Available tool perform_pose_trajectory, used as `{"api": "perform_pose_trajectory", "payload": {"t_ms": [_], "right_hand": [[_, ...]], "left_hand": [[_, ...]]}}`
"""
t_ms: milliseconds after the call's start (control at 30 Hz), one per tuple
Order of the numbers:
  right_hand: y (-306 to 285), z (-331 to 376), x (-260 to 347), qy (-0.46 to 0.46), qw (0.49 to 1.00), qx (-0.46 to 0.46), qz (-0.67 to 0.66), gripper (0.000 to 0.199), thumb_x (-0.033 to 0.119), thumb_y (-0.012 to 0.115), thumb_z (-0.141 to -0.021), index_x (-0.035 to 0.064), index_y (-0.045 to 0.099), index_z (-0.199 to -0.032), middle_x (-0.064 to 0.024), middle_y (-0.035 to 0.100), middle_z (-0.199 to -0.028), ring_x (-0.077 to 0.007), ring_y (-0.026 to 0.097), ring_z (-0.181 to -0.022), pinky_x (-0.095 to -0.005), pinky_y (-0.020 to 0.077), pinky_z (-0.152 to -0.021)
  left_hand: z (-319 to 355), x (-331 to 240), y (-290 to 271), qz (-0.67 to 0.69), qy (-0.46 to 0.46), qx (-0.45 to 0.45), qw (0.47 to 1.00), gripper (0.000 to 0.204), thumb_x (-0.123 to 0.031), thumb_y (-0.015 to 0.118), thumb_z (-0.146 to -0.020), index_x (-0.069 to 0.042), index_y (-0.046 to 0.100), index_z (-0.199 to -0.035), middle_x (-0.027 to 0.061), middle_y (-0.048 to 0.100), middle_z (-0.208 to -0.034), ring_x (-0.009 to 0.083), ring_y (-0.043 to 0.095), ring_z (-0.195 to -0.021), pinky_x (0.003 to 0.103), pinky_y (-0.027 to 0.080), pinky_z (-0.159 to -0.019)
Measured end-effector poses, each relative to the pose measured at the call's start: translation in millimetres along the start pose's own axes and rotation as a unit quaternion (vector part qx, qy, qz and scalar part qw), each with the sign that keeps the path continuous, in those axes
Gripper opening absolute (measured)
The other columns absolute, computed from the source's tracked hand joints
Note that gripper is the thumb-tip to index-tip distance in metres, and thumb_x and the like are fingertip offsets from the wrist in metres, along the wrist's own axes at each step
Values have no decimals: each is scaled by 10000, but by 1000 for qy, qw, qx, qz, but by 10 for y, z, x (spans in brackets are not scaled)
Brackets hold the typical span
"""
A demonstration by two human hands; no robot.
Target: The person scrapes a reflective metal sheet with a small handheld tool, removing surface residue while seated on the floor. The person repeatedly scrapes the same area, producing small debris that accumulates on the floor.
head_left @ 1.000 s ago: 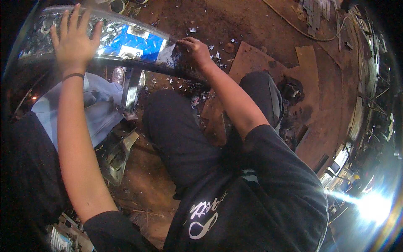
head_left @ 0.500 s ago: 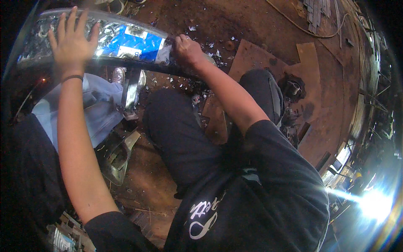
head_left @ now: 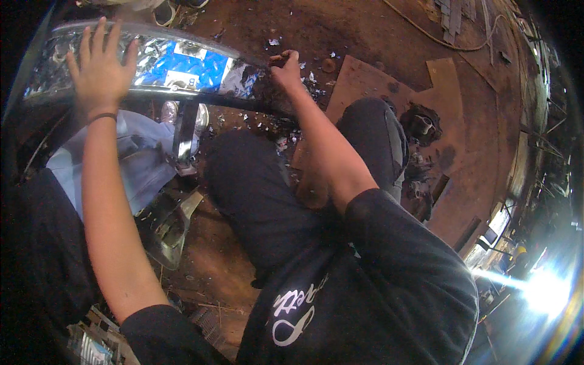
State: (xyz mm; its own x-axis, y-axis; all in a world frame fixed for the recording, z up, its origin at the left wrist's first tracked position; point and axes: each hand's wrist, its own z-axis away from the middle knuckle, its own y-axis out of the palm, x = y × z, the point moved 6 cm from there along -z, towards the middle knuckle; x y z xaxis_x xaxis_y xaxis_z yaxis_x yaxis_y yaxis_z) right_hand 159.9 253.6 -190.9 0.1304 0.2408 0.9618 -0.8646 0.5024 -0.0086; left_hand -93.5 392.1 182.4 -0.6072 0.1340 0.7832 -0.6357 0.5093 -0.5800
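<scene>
1. Left hand [head_left: 100, 67]: I log it flat and spread wide, fingers fanned, palm pressed on the upper left part of the long glass-fronted lamp unit [head_left: 152, 70]. A dark band sits on the wrist. It grips nothing; it only presses.
2. Right hand [head_left: 286, 70]: I log it closed narrow around a small brown object [head_left: 280, 59] at the right end of the lamp unit. I cannot tell what the object is.
3. Lamp unit: a long curved piece with a chrome rim and a reflective face showing blue and white patches. It lies across the top left of the view, above my knees, running from the left hand to just beside the right hand. Its right end looks broken and dark.
4. Glass fragments [head_left: 307, 82]: small pale chips scattered on the floor near the right hand and below the lamp's right end.
5. Floor [head_left: 365, 30]: rust-brown and dirty.
6. Brown flat boards [head_left: 377, 85]: lying on the floor to the right of the right hand.
7. Dark round part [head_left: 420, 121]: resting beside the right knee, well apart from both hands.
8. Silver angled piece [head_left: 167, 228]: lying on the floor below the left forearm.
</scene>
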Motion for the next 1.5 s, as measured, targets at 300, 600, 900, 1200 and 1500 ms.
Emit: {"api": "perform_pose_trajectory", "payload": {"t_ms": [300, 600, 900, 1200, 1500], "right_hand": [[225, 304, 339, -38, 995, 14, 96, 640, 107, 840, -769, 43, 406, -1235, -77, 781, -953, -233, 707, -907, -365, 522, -840], [332, 463, 554, -61, 990, -82, 101, 668, 116, 850, -757, 39, 405, -1249, -106, 776, -932, -326, 728, -903, -415, 522, -839], [400, 506, 631, -46, 989, -84, 112, 678, 110, 836, -753, 43, 402, -1270, -117, 767, -926, -360, 720, -916, -437, 518, -857], [381, 502, 783, -38, 985, -63, 153, 678, 122, 830, -771, 31, 413, -1298, -129, 767, -949, -363, 723, -958, -444, 532, -872], [390, 445, 796, -4, 983, -36, 179, 676, 108, 815, -768, 32, 428, -1317, -126, 775, -967, -349, 729, -970, -443, 538, -882]], "left_hand": [[46, 13, 9, 19, 7, -21, 1000, 562, -584, 543, -979, -319, 559, -1474, -53, 432, -1612, 225, 382, -1493, 595, 246, -1212], [15, -18, 10, 13, 1, -15, 1000, 563, -581, 557, -972, -323, 562, -1472, -53, 437, -1609, 227, 389, -1488, 583, 262, -1202], [49, 15, 17, 10, 0, -18, 1000, 552, -570, 570, -971, -334, 562, -1470, -50, 460, -1593, 220, 395, -1483, 572, 266, -1202], [62, -7, -44, 12, -2, -17, 1000, 535, -565, 565, -980, -337, 564, -1464, -53, 461, -1590, 214, 406, -1475, 575, 282, -1198], [55, 5, -35, 8, -5, -12, 1000, 533, -577, 543, -988, -331, 567, -1460, -54, 451, -1597, 211, 389, -1487, 571, 267, -1211]]}}
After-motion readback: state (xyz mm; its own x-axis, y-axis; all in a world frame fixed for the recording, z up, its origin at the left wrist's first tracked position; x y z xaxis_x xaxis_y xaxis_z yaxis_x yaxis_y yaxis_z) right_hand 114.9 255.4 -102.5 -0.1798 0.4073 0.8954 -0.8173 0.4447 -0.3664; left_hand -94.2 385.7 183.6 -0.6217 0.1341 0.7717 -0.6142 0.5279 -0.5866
